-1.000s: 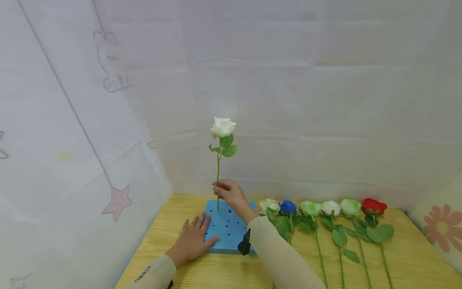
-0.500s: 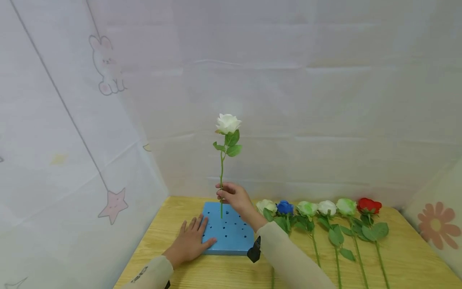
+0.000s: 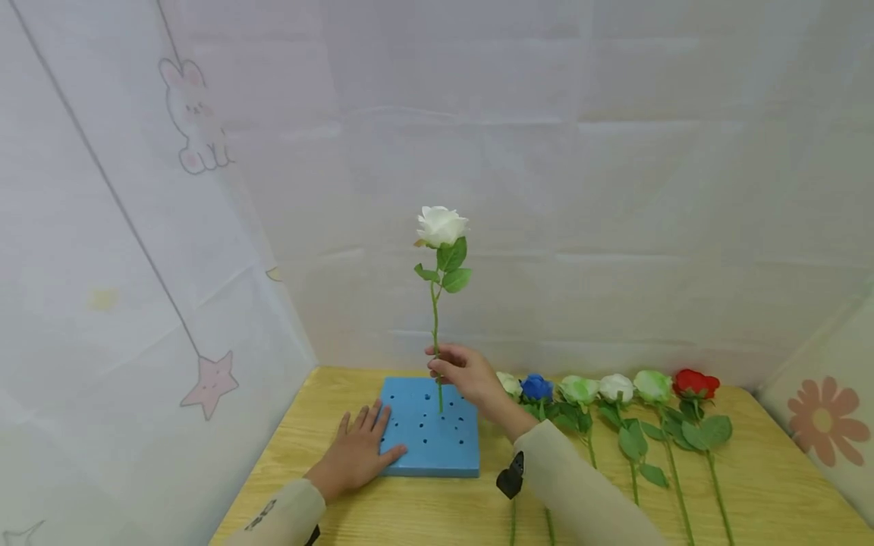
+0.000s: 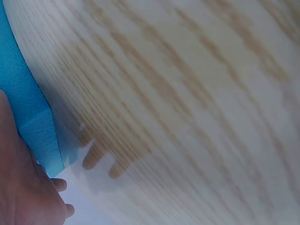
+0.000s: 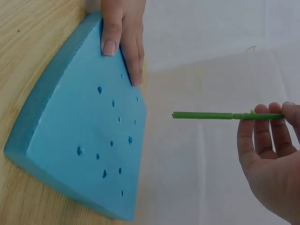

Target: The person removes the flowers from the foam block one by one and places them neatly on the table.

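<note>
My right hand (image 3: pixel 466 377) pinches the green stem of a white artificial rose (image 3: pixel 441 226), holding it upright over the blue foam block (image 3: pixel 437 455). In the right wrist view the lower tip of the stem (image 5: pixel 201 115) hangs free, apart from the block's holed face. Several small holes dot the top of the block. My left hand (image 3: pixel 355 453) lies flat with fingers spread at the block's left edge, its thumb resting on top. The left wrist view shows only part of that hand, beside a corner of the block (image 4: pixel 40 136).
To the right, several artificial roses lie in a row on the wooden table (image 3: pixel 410 516), among them a blue rose (image 3: pixel 537 387) and a red rose (image 3: pixel 696 384). Behind the table hangs a pale cloth backdrop (image 3: pixel 580 189) with printed figures.
My right hand has carried the white rose rightward across the block, and the stem still stands upright. My left hand stays at the block's left edge. The head view has shifted slightly.
</note>
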Demonstrator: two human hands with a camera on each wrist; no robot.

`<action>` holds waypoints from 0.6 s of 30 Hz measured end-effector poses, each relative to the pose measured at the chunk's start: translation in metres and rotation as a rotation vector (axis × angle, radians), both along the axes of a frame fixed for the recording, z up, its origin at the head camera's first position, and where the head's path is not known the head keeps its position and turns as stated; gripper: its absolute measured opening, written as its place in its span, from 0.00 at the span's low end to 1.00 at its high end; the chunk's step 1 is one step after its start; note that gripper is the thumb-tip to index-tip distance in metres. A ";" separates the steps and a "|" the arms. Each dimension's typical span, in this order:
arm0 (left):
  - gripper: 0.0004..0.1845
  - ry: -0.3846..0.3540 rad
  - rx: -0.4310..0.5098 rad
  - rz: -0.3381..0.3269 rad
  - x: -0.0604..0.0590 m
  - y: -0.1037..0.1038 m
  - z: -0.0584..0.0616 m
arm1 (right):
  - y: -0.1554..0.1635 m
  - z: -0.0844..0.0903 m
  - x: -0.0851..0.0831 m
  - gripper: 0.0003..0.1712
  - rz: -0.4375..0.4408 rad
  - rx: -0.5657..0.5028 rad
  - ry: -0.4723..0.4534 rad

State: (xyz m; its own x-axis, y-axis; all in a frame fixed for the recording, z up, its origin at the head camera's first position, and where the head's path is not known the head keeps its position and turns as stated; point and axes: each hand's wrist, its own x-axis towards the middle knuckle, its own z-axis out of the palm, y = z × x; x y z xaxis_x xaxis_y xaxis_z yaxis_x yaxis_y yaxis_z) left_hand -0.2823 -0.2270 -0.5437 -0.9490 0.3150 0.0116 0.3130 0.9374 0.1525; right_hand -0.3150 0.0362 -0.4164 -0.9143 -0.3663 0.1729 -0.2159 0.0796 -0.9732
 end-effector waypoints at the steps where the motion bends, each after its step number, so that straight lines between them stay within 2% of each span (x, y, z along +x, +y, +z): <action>1: 0.52 0.001 0.002 0.000 0.000 0.000 0.000 | 0.003 0.000 0.001 0.16 -0.001 0.004 0.006; 12: 0.51 -0.017 0.034 -0.013 -0.001 0.000 -0.001 | 0.037 0.000 0.016 0.18 0.039 0.039 0.025; 18: 0.51 -0.015 0.044 -0.020 -0.002 -0.002 -0.004 | 0.058 0.001 0.026 0.19 0.018 0.077 0.012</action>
State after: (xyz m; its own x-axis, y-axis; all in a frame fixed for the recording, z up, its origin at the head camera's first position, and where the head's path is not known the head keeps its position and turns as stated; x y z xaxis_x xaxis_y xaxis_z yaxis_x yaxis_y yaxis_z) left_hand -0.2847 -0.2285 -0.5475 -0.9429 0.3329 0.0121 0.3286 0.9235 0.1981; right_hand -0.2891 0.0942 -0.4151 -0.9053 -0.3958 0.1541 -0.2293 0.1501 -0.9617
